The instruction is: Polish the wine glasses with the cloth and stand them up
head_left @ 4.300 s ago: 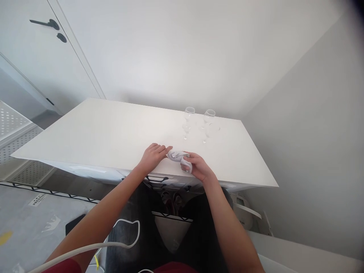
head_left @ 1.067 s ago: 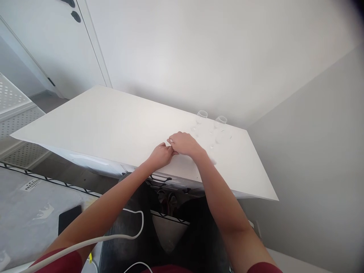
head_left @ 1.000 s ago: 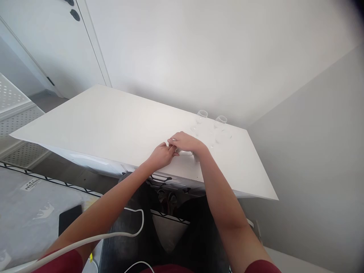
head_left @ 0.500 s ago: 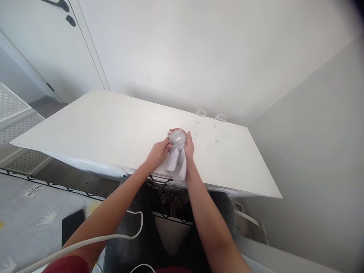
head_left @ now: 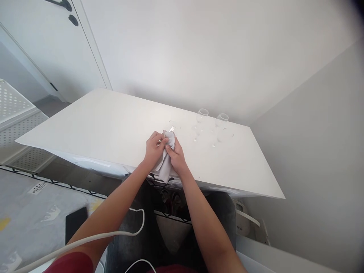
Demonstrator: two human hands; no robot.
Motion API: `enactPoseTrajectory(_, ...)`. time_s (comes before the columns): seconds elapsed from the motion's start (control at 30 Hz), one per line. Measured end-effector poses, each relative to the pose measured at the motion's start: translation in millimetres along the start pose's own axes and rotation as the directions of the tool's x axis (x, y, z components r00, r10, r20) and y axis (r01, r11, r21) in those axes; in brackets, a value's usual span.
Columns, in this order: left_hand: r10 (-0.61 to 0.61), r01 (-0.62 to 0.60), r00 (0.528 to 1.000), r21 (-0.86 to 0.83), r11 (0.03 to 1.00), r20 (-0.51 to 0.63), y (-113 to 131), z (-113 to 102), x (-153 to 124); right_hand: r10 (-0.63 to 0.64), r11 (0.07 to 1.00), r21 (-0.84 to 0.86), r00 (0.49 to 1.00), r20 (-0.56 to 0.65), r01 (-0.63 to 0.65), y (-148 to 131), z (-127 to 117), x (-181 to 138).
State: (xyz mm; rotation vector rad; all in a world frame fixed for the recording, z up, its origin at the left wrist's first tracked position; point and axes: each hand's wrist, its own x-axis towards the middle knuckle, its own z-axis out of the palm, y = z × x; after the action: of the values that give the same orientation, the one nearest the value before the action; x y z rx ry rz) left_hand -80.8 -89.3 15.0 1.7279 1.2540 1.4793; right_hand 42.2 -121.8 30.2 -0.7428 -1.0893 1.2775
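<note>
Both my hands meet above the near edge of the white table. My left hand is closed, its fingers pinching a clear wine glass, most of which is hidden by cloth. My right hand is closed around a pale grey cloth wrapped on the glass. The cloth's loose end hangs down between my wrists. Only a faint round rim of the glass shows above my fingers.
Two more clear wine glasses stand at the table's back right, near the wall. A white door with a black handle is at the far left, and a perforated white shelf below it. A white cable and a black phone lie below.
My hands have lifted the glass and cloth off the tabletop. The right hand slid from over the glass to beneath it, and the cloth now hangs between my wrists.
</note>
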Motion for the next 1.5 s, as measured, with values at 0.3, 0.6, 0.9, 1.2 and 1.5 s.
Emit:
enactPoseTrajectory(0.3, 0.041, -0.05, 0.995, 0.096, 0.994, 0.088, -4, 3, 1, 0.146, 0.952, 0.302, 0.948, -0.284, -0.056, 15, -10, 16)
enactPoseTrajectory(0.6, -0.006, -0.009, 0.995, 0.148, 0.989, 0.104, -12, 2, 3, -0.131, 0.906, -0.411, 0.991, -0.04, 0.103, 14, -18, 2)
enactPoseTrajectory(0.9, 0.15, -0.166, 0.962, 0.049, 0.985, 0.228, -1, -1, -3, -0.239, 0.88, -0.468, 0.929, -0.282, 0.085, 17, -15, -4)
enactPoseTrajectory(1.2, -0.067, 0.164, 0.967, -0.403, 0.9, 0.244, -2, 3, 8, 0.203, 0.974, 0.118, 0.974, -0.101, -0.191, 14, -22, 10)
enactPoseTrajectory(1.5, -0.064, 0.105, 0.983, -0.24, 0.965, 0.174, 24, -3, 19, -0.087, 0.898, -0.439, 0.991, -0.099, 0.035, 15, -20, 2)
